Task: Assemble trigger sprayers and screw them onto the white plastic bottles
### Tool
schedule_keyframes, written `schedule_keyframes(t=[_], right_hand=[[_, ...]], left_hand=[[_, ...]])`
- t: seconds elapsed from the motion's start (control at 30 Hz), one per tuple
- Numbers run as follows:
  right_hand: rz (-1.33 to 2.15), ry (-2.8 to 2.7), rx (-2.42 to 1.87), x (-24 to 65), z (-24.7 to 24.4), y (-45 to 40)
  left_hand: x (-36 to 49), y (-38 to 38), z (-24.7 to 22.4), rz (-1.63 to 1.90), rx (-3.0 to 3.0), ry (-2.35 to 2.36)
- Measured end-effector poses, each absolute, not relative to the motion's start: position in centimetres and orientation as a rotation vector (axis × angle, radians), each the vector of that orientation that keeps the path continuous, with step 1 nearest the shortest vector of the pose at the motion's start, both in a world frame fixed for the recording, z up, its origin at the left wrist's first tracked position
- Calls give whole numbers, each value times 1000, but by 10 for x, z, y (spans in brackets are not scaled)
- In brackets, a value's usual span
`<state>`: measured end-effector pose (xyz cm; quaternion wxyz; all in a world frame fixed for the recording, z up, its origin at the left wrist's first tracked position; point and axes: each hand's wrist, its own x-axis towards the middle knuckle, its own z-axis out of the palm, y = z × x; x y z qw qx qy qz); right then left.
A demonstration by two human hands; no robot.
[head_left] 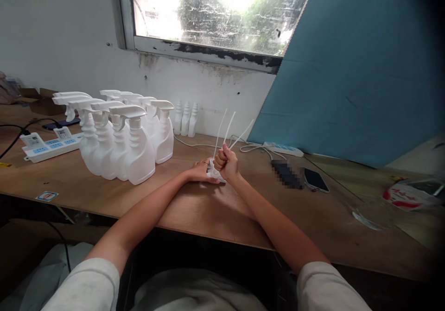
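My right hand (225, 162) is closed in a fist around a bunch of thin white dip tubes (229, 128) that fan upward from it. My left hand (201, 171) lies on the wooden table (194, 209) right beside it, fingers on a small white plastic part (214, 175) that sits under both hands. Whether the left hand grips that part is hard to tell. A group of several white trigger spray bottles (121, 137) stands to the left of my hands.
Three small white bottles (186, 118) stand against the wall. A white power strip (52, 145) lies at far left, another (283, 149) at the back right. A dark phone (315, 180) lies right of my hands. A blue board (354, 70) leans on the wall.
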<state>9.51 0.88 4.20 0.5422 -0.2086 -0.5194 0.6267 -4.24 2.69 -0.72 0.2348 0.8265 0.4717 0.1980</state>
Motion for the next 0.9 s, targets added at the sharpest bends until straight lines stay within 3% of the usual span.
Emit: schedule_keyframes(t=[0.2,0.9], right_hand=[[1352,-1301,-469,92,26,7],[1434,-1099,-751,84,31,17]], left_hand=[[-42,30,-10,551,2279,1297],[-38,33,-17,511,2387,1343]])
